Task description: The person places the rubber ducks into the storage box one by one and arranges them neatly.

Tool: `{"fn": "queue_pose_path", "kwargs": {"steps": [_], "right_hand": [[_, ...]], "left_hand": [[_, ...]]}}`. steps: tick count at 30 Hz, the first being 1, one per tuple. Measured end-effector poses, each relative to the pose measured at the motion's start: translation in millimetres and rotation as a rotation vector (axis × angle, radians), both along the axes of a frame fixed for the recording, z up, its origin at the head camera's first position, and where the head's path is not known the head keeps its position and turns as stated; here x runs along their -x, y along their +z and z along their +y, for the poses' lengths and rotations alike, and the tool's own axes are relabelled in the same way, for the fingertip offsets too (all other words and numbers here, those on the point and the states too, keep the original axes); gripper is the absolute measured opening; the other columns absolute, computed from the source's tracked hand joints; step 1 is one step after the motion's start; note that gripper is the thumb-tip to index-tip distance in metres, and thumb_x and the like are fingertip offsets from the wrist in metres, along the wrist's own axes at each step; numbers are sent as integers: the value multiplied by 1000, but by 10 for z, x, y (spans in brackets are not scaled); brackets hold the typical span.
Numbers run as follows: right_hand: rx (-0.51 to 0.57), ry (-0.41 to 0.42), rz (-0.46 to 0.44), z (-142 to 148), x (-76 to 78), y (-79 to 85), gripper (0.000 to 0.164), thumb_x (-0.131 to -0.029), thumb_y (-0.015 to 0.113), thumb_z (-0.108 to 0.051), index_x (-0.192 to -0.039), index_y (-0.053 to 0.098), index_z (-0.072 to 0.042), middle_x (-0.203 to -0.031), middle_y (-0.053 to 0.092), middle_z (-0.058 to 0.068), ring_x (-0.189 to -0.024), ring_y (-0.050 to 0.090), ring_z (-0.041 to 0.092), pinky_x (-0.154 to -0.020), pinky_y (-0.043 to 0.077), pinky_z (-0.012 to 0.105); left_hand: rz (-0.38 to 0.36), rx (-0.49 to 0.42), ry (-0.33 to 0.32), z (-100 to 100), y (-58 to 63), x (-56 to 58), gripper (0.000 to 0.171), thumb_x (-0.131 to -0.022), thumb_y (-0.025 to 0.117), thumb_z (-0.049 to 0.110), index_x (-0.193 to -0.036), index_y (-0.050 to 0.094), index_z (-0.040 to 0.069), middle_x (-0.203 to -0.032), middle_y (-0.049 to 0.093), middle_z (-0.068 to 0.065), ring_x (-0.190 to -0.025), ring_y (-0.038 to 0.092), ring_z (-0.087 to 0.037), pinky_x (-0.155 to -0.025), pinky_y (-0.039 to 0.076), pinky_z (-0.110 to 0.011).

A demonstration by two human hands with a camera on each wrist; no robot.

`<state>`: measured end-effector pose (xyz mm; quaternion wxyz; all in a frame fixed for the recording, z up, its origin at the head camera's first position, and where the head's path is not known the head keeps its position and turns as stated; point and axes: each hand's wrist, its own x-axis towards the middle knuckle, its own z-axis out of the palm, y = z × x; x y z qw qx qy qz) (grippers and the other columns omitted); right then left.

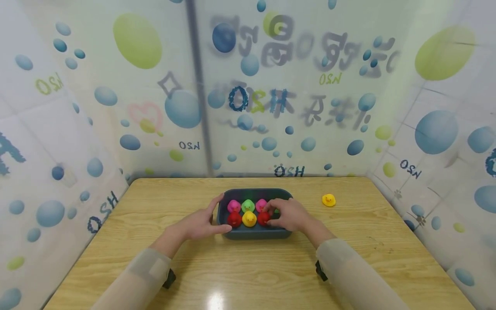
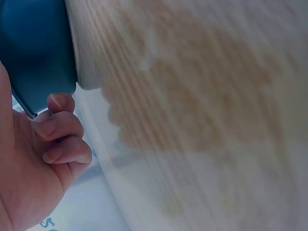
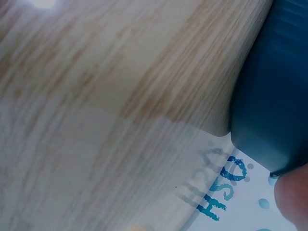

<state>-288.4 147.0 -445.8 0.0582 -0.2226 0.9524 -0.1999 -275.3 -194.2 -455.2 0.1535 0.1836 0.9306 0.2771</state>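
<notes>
A dark blue rectangular bin (image 1: 257, 234) holds several toy ducks in two rows. Pink (image 1: 234, 206), green (image 1: 248, 206) and another pink duck fill the back row, with a second green one partly hidden at its right. In front are a red duck (image 1: 234, 219), a yellow duck (image 1: 249, 219) and a second red duck (image 1: 263, 218). My left hand (image 1: 201, 223) grips the bin's left end, thumb at the near corner and index finger toward the far one. Reaching in from the right, my right hand (image 1: 288, 214) pinches the second red duck between thumb and fingers.
A lone yellow duck (image 1: 328, 200) lies on the wooden table (image 1: 248, 275), right of the bin. Curtain-like walls (image 1: 248, 150) with blue and green dots enclose the table at the back and both sides.
</notes>
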Motion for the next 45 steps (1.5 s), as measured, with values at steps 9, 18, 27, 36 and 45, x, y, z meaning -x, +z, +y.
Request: {"fn": "queue_pose_path", "kwargs": {"steps": [9,18,27,36,45], "right_hand": [[7,-6,-13,-11,4,5,26,-97,87,-33,-119,74,-27,-108,75,-11,-104,65,14,-103,45,47],[23,1,2,1,18,-14,30,-95,89,-35,-120,75,-27,-110,74,-9,-105,65,15,-106,47,51],[209,30,-27,109,13,-40,31,-97,87,-29,-125,75,-23,-116,72,0,-92,60,17,-87,54,35],[352,-6,93,283,19,22,26,-100,81,-13,-124,76,-7,-117,74,9,-105,66,32,-96,59,50],[337,-113,179,780,70,54,23,-101,79,-14,-123,75,-8,-121,76,12,-105,65,26,-93,56,45]], "left_hand": [[-6,-12,3,-14,-10,2,119,-93,72,77,-177,-2,36,-95,70,-7,-85,64,-22,-72,50,-37],[-10,-15,3,-23,-13,0,120,-93,72,77,-177,-3,36,-92,69,-7,-83,64,-22,-72,49,-37],[-9,-2,9,-12,5,-13,120,-92,72,78,-178,-1,34,-102,72,-9,-90,65,-22,-81,54,-40],[-11,-1,12,-7,13,-23,119,-93,71,78,-178,-1,35,-118,76,-16,-95,67,-23,-92,58,-47],[-10,-3,15,-8,2,-3,119,-93,71,78,-177,-2,37,-126,75,-20,-100,68,-24,-97,59,-51]]}}
